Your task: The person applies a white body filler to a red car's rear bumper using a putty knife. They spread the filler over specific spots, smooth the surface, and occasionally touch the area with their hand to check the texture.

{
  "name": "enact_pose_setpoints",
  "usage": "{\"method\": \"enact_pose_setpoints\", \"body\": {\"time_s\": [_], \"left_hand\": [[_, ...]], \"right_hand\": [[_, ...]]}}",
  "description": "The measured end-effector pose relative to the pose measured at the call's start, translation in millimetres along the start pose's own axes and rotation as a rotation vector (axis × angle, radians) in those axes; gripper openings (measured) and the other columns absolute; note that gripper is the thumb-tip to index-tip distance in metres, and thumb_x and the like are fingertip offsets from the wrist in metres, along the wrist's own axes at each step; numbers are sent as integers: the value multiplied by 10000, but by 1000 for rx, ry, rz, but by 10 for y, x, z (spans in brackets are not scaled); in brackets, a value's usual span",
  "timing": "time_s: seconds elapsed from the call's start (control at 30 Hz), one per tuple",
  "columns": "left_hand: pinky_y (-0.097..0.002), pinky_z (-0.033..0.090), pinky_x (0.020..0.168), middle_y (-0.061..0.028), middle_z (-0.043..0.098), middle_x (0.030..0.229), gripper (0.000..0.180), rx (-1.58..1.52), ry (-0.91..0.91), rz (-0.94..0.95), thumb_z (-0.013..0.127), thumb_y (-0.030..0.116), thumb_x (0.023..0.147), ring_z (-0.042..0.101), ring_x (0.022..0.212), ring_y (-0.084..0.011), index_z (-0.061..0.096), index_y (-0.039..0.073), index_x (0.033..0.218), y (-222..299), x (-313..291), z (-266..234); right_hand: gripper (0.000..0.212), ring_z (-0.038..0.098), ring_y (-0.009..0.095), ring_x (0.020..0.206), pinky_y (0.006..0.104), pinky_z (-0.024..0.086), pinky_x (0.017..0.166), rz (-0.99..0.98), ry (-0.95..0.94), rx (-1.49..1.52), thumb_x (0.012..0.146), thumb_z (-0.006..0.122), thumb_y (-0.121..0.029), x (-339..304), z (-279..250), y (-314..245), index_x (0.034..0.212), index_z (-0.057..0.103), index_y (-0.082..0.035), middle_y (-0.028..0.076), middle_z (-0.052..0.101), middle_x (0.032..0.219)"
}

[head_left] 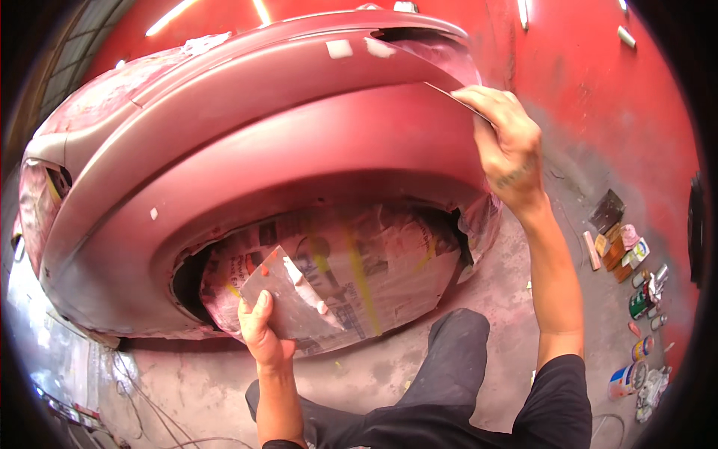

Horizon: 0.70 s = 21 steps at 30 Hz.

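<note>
My left hand [263, 333] grips a flat grey mixing plate [280, 303], thumb on top. A strip of white putty [304, 286] and a small red-orange dab lie on the plate. Up at the right, my right hand [514, 146] pinches a thin, flat putty spreader [455, 99], seen nearly edge-on. Its tip is at the upper right of the dull reddish car body panel [329, 142]; whether it touches, I cannot tell. White filler patches [339, 49] show near the panel's top edge. Below, printed masking paper [374, 277] covers the wheel arch opening.
Along the right wall stand several cans [627, 380], with sanding blocks [617, 251] and crumpled wrapping nearby. Cables [153, 411] trail over the concrete floor [336, 382] at lower left. My bent knee [464, 329] is close below the panel.
</note>
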<state>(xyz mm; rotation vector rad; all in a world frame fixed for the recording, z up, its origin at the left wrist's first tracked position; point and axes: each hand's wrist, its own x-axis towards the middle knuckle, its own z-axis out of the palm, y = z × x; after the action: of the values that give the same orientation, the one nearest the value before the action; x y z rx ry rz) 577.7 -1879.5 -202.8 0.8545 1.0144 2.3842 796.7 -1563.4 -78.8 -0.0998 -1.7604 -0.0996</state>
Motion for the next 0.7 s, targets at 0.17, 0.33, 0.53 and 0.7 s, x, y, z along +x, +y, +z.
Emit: {"method": "enact_pose_setpoints", "body": {"time_s": [0.17,0.33,0.53,0.7], "left_hand": [[-364,565,918,-115,706,1166,346,36,18,9,635,107,984,700,1021,-221,589,6,1312,-31,-6,138],[-385,556,943,-121,703,1173,365,55,25,29,625,117,990,694,1038,-237,582,10,1336,10,-13,244],[-463,634,704,-90,694,1179,378,129,94,63,616,180,1009,702,977,-248,569,93,1373,12,-63,355],[-411,616,707,-100,695,1211,374,161,53,149,595,207,1036,704,971,-234,566,105,1394,241,210,405]], "right_hand": [[383,697,306,943,372,550,833,206,-57,202,839,570,137,-458,-218,-280,1161,716,-9,162,734,1053],[388,700,169,878,300,544,778,608,-174,515,865,561,104,-636,-381,-406,1220,687,12,138,737,1065],[698,610,110,737,323,551,887,585,-591,709,793,575,59,-918,-342,-526,1486,525,-6,98,736,945],[946,656,180,787,437,458,1097,820,-490,928,787,571,38,-1322,-136,-417,1655,214,-82,169,710,1155]]}}
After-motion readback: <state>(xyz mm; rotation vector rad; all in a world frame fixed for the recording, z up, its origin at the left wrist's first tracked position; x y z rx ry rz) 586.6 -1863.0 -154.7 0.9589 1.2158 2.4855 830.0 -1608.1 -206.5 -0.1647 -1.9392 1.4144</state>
